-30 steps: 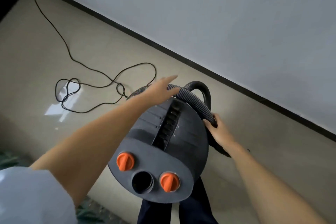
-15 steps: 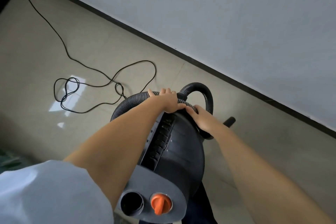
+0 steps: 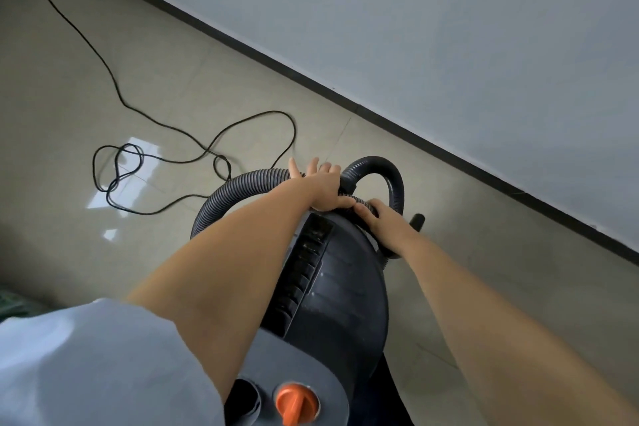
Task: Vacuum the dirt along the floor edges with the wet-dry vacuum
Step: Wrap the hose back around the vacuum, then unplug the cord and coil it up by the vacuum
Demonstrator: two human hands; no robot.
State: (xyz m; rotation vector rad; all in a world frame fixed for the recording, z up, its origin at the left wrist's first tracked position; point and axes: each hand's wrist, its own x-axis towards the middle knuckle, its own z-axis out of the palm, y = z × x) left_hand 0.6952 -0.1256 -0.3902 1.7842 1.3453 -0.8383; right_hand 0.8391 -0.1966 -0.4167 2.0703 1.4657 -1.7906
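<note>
- The black wet-dry vacuum (image 3: 339,287) sits in the near centre, close under the camera; no label can be read on it.
- Its ribbed hose (image 3: 238,188) loops over the far top.
- Left hand (image 3: 323,188) and right hand (image 3: 383,221) both grip the hose, as half a second before.
- A black cord (image 3: 193,156) lies on the floor (image 3: 173,62) at far left.

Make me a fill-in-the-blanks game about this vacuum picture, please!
1. Both hands hold the ribbed ____ on top of the vacuum.
2. The knob near the bottom edge is coloured ____.
3. The black power cord lies in loops on the ____.
4. The left hand and right hand are ____ each other.

Missing words: hose; orange; floor; beside
</note>
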